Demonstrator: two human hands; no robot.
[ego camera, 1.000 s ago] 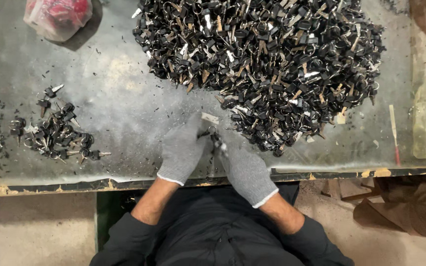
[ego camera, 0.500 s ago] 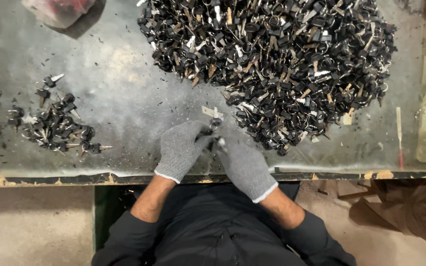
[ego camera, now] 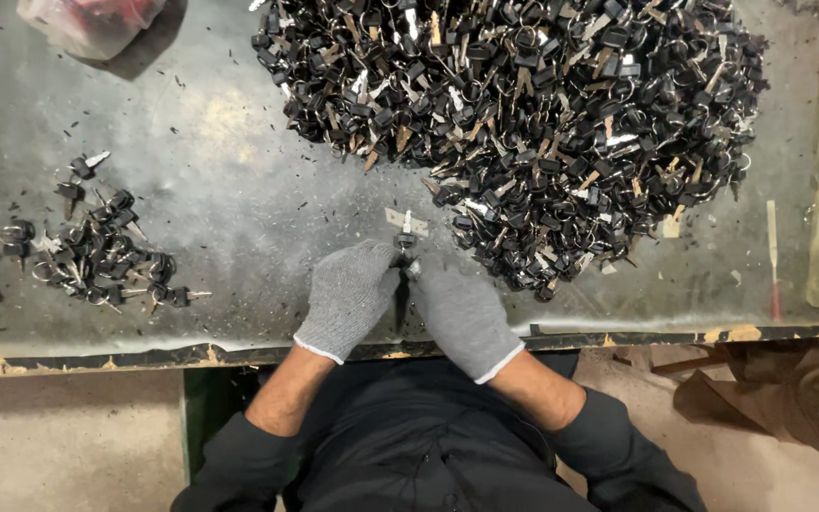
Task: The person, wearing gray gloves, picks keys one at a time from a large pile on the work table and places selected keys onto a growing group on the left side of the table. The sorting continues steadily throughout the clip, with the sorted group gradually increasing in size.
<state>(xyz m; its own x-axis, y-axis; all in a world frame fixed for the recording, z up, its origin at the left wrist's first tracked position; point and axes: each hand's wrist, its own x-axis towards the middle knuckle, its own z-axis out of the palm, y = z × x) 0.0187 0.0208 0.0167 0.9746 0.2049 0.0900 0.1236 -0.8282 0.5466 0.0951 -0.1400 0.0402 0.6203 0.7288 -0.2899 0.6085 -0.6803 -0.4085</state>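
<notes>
Clear bag — red contents, perhaps

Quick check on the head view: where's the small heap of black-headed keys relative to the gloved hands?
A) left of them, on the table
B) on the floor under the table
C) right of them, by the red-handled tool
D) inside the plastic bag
A: the small heap of keys lies on the table, left of the left hand and right hand.

A small black-headed key stands pinched upright between both gloved hands' fingertips.
</notes>
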